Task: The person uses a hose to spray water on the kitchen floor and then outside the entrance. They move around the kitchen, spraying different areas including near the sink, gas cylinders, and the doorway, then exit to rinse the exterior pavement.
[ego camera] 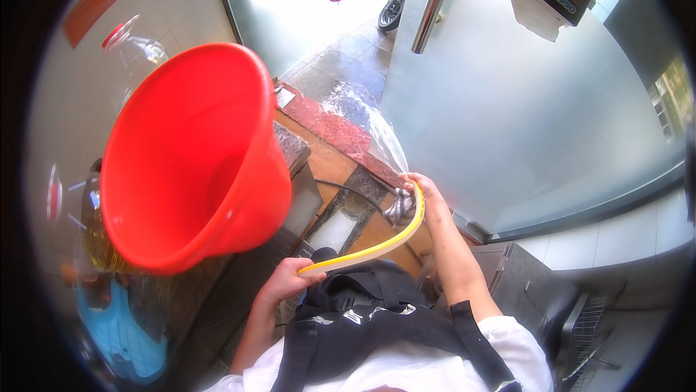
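Observation:
A yellow-and-white flexible hose (375,249) curves between my two hands. My left hand (292,278) grips it low, in front of my black apron (375,332). Up and to the right, my right hand (427,188) is closed around the hose's outlet end. From there a fan of water (383,133) sprays out across the red door sill (337,128). It splashes onto the wet tiled floor (353,57) beyond. The left part of the hose beyond my left hand is hidden.
A large red plastic bucket (190,163) stands at the left, near clear plastic bottles (141,55) and a light-blue plastic stool (122,337). A frosted glass door (489,120) with a metal handle (435,6) fills the right. Outside is a two-wheeler's wheel (390,14). Metal cabinets (530,283) stand lower right.

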A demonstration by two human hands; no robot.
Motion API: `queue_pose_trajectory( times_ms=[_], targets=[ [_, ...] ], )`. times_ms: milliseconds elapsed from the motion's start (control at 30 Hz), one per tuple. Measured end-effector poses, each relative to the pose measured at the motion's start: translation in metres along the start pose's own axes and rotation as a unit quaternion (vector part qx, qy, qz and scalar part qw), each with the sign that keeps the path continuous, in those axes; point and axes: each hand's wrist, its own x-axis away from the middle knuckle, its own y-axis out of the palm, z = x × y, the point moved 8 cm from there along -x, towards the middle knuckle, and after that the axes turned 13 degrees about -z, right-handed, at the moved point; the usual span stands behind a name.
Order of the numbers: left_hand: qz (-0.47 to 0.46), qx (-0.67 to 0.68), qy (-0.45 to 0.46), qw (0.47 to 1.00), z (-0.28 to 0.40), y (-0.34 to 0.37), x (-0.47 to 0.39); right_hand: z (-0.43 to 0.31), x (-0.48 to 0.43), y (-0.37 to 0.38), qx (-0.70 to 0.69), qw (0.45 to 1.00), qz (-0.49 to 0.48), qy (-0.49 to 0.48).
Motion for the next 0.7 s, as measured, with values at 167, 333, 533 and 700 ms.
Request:
queue_pose_trajectory(
  times_ms=[167, 333, 533, 700],
  targets=[
    [-0.030, 0.041, -0.030, 0.998, 0.030, 0.002, -0.065, -0.023, -0.032, -0.019, -0.007, 0.998, 0.040, 0.038],
    [0.014, 0.075, -0.056, 0.996, 0.063, -0.006, -0.113, -0.049, -0.086, -0.025, 0.014, 0.996, 0.003, 0.084],
    [0.098, 0.149, -0.027, 0.984, 0.090, -0.028, -0.150, -0.107, -0.179, 0.010, 0.029, 0.997, -0.017, 0.071],
    [0.165, 0.167, -0.016, 0.972, 0.089, -0.047, -0.171, -0.115, -0.251, 0.058, -0.024, 0.996, -0.045, 0.073]
  ],
)
